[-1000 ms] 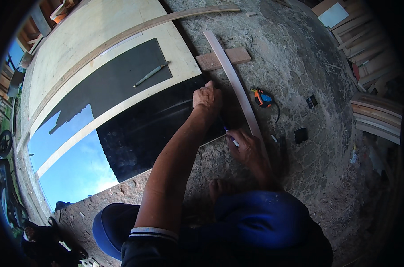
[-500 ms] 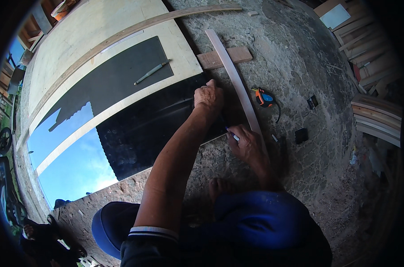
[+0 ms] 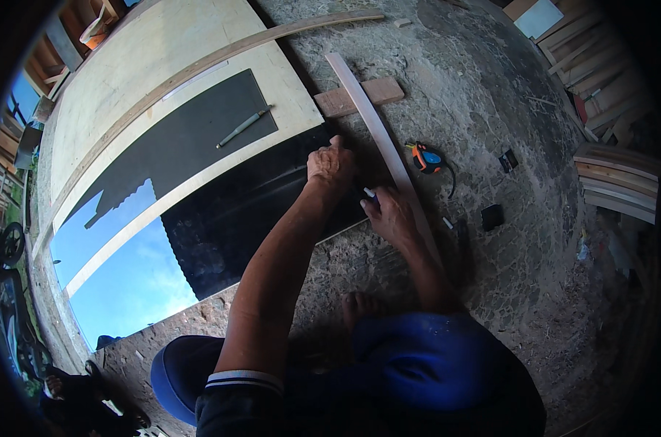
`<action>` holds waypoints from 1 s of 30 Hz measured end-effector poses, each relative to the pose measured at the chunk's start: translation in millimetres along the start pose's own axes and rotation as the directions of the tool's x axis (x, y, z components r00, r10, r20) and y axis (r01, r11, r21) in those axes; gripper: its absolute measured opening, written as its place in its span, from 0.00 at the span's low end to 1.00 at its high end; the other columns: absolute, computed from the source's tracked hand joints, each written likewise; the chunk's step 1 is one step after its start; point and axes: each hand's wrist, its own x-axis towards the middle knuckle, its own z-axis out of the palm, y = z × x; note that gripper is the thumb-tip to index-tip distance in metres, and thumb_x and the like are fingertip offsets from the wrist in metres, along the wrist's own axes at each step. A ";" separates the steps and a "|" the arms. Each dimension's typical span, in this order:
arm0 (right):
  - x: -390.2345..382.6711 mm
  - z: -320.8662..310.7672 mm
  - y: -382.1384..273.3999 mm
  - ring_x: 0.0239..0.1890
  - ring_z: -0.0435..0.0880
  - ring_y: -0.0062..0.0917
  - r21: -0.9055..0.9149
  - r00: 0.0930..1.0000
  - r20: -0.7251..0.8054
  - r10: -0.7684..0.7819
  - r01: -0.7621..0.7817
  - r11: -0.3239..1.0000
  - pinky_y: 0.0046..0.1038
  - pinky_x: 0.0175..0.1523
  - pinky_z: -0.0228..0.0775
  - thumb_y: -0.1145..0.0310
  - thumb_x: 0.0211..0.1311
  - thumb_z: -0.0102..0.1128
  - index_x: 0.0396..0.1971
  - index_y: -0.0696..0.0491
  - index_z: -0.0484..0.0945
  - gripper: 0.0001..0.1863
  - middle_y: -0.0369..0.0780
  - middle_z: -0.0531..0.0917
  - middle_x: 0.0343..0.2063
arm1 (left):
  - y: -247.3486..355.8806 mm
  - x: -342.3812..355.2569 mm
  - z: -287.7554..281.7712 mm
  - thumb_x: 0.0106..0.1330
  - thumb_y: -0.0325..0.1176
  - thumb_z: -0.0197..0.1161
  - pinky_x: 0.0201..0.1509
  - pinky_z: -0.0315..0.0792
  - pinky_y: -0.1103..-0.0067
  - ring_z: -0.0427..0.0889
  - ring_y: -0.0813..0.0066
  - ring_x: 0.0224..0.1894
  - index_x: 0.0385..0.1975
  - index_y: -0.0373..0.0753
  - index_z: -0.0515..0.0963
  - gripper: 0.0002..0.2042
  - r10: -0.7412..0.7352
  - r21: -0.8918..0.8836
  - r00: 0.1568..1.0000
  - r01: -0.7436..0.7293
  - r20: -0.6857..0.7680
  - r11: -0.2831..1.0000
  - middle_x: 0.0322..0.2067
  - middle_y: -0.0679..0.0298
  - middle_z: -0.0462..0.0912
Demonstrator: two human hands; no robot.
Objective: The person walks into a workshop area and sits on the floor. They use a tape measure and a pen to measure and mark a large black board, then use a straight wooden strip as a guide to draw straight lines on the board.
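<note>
A glossy black sheet (image 3: 228, 222) lies on a pale board (image 3: 298, 102), its left part mirroring blue sky and cloud. My left hand (image 3: 329, 169) rests at the sheet's right end with its fingers curled down; whatever is under them is hidden. Close by on the right, my right hand (image 3: 390, 217) is closed round a slim pen (image 3: 370, 193) whose white end shows above the fingers. Behind the black sheet lies a second dark sheet (image 3: 199, 124), with a grey-green, pen-shaped tool (image 3: 243, 127) resting across it.
A long pale wooden strip (image 3: 374, 120) crosses a short plank (image 3: 378, 95) right of the board. On the rough floor are an orange-and-blue tape measure (image 3: 427, 159), a small white piece (image 3: 448, 223) and a black square piece (image 3: 492, 217). Curved timber (image 3: 618, 182) is stacked at right.
My right hand has shifted slightly up and left, and the pen's white end now points away from me. My left hand still sits at the sheet's end. The whole view has shifted slightly.
</note>
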 end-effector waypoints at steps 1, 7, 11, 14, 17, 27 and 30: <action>1.2 2.3 3.0 0.37 0.83 0.49 0.002 1.000 -0.003 -0.001 0.001 1.000 0.44 0.42 0.74 0.66 0.64 0.65 0.39 0.58 0.77 0.12 0.50 0.81 0.33 | -1.0 -2.5 0.0 0.67 0.46 0.65 0.53 0.79 0.61 0.83 0.52 0.53 0.50 0.40 0.82 0.19 -0.005 -0.014 1.000 0.005 -0.007 1.000 0.54 0.53 0.76; 8.2 5.7 12.3 0.38 0.83 0.50 0.012 0.985 0.136 0.106 -0.109 0.994 0.46 0.41 0.73 0.65 0.63 0.66 0.36 0.59 0.77 0.12 0.52 0.82 0.33 | -26.6 -28.1 13.0 0.73 0.41 0.55 0.54 0.78 0.60 0.81 0.48 0.54 0.60 0.42 0.74 0.19 -0.147 -0.281 0.921 0.043 -0.360 0.959 0.61 0.55 0.73; 12.2 11.2 19.6 0.36 0.84 0.48 0.023 0.976 0.181 0.125 -0.131 0.991 0.44 0.39 0.74 0.67 0.64 0.64 0.34 0.58 0.76 0.10 0.51 0.82 0.30 | -51.0 -48.9 25.9 0.72 0.37 0.55 0.54 0.78 0.61 0.81 0.51 0.55 0.58 0.44 0.77 0.17 -0.308 -0.363 0.832 0.141 -0.460 0.921 0.61 0.56 0.74; 16.6 14.4 34.8 0.32 0.84 0.39 0.154 0.975 0.171 0.141 -0.168 0.974 0.38 0.38 0.74 0.67 0.64 0.65 0.36 0.59 0.78 0.10 0.47 0.82 0.28 | -69.4 -63.0 37.1 0.70 0.35 0.56 0.56 0.76 0.62 0.80 0.53 0.57 0.56 0.45 0.80 0.16 -0.376 -0.382 0.779 0.190 -0.502 0.904 0.61 0.59 0.75; 19.1 11.7 50.7 0.32 0.82 0.27 0.395 0.978 0.096 0.185 -0.208 0.895 0.32 0.40 0.74 0.68 0.64 0.67 0.37 0.59 0.80 0.10 0.41 0.83 0.28 | -74.6 -77.8 39.1 0.69 0.35 0.57 0.60 0.71 0.62 0.77 0.55 0.59 0.55 0.47 0.80 0.16 -0.362 -0.244 0.737 0.269 -0.571 0.932 0.61 0.61 0.76; 123.7 -10.3 22.7 0.36 0.78 0.17 0.579 0.982 0.135 0.130 -0.185 0.794 0.24 0.44 0.71 0.67 0.65 0.67 0.39 0.56 0.82 0.09 0.33 0.82 0.32 | -35.8 -130.2 56.9 0.62 0.31 0.62 0.60 0.68 0.62 0.77 0.57 0.56 0.58 0.46 0.77 0.22 0.104 -0.033 0.783 -0.157 -0.614 0.987 0.56 0.60 0.77; 177.4 9.6 -2.5 0.37 0.80 0.20 0.489 0.986 0.160 0.052 -0.125 0.863 0.26 0.44 0.71 0.65 0.63 0.68 0.38 0.56 0.83 0.10 0.36 0.83 0.32 | 0.5 -158.5 73.8 0.63 0.31 0.59 0.57 0.68 0.62 0.76 0.59 0.54 0.56 0.44 0.78 0.20 0.247 -0.130 0.847 -0.343 -0.471 0.930 0.54 0.59 0.77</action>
